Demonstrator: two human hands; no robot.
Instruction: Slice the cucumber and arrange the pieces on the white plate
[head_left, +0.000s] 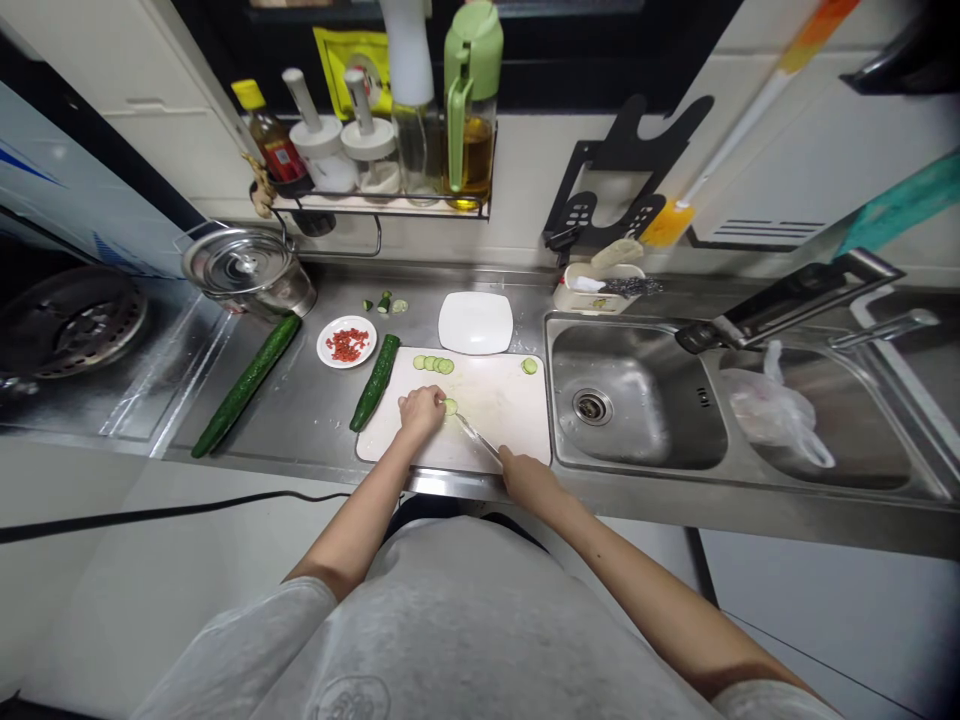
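My right hand is wrapped round the handle of a knife, whose blade points left and away from me over the white cutting board. The blade's tip meets a cucumber slice. My left hand pinches that slice at its left edge, fingers bent together. Farther back on the board lies a row of overlapping cucumber slices, with another slice in the far right corner. A cut cucumber rests across the board's left edge.
A whole cucumber lies left on the steel counter. Behind the board stand a small plate of chopped red pieces, cucumber ends and a white plate. A lidded pot is back left; a double sink is right.
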